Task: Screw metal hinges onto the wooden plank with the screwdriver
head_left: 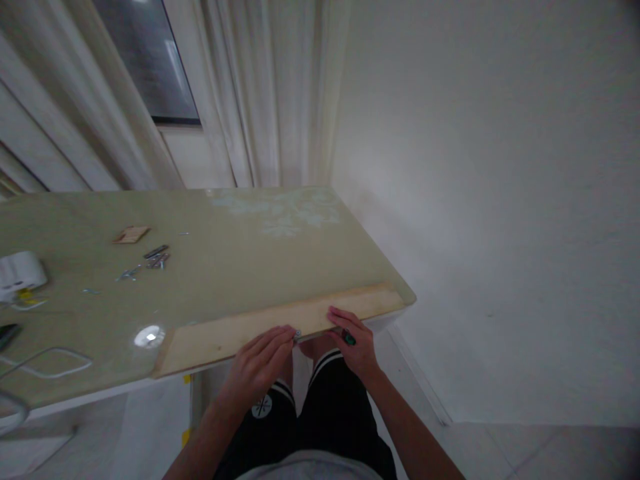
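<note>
A long pale wooden board point(240, 333) lies along the near edge of the greenish table point(210, 267). My left hand point(260, 367) rests at the board's near edge, fingers together, pinching a small metal piece point(298, 333) against the wood. My right hand point(353, 343) sits just to the right, fingers curled over the board's edge, holding a small dark green object point(349, 339) that looks like a tool handle. The two hands almost touch at the metal piece.
Loose screws and metal fittings point(150, 260) and a small wooden piece point(131, 234) lie farther back on the table. A white device point(20, 272) and a white cable point(50, 363) sit at the left. A white wall stands right; curtains point(260, 93) hang behind.
</note>
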`<state>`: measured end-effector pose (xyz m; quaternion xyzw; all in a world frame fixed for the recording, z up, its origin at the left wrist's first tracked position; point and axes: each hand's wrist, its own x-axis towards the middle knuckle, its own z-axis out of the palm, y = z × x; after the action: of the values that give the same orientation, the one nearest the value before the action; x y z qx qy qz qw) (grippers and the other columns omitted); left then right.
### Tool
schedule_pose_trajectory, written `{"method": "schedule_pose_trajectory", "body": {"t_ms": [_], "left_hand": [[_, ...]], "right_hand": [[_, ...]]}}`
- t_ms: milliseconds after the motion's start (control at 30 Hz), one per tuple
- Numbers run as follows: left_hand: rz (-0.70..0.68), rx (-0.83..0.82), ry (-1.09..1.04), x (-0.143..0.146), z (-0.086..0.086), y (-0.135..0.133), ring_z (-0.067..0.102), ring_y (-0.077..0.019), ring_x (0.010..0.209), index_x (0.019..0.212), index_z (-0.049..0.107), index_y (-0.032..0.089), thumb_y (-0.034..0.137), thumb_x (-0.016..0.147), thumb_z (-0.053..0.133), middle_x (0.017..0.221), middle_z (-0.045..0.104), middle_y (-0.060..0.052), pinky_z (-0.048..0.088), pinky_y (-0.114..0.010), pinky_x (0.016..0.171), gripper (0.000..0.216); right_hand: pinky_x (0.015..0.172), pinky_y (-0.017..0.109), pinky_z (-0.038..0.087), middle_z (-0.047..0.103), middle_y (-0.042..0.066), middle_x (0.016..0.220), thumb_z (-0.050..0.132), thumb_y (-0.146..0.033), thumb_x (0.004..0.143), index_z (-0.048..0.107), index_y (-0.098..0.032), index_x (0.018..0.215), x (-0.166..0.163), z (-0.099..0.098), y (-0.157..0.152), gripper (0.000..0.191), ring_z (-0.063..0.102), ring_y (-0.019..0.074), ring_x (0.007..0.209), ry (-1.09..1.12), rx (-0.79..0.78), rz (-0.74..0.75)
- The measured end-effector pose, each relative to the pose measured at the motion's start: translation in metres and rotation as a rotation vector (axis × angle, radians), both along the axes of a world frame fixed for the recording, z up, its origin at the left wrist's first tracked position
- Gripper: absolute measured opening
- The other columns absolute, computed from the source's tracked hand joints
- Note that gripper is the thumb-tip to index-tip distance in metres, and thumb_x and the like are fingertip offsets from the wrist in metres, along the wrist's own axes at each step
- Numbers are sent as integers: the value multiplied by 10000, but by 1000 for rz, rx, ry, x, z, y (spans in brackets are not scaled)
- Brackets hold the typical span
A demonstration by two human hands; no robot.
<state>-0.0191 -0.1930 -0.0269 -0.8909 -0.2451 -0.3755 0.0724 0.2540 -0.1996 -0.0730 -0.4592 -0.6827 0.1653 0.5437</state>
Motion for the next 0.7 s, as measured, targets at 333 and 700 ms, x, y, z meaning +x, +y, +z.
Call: {"method": "schedule_pose_trajectory", "body": {"t_ms": [333,700], "left_hand": [[9,-161,30,1,18,15,727,-215,1165,1063,736,214,145,997,595,1157,801,-52,596,-368,1020,171],[87,-555,46,9,34,26,764,-178,937,928,756,253,143,944,660,1030,814,-11,629,-321,855,146]], "right_hand": [[1010,417,618,749,72,1305,760,-200,914,746,-349,1289,2,-2,1,403,733,241,1165,-20,17,-1],[1001,442,628,760,93,1277,757,-228,918,762,-327,1262,3,-5,2,358,742,260,1143,-15,-3,-17]]}}
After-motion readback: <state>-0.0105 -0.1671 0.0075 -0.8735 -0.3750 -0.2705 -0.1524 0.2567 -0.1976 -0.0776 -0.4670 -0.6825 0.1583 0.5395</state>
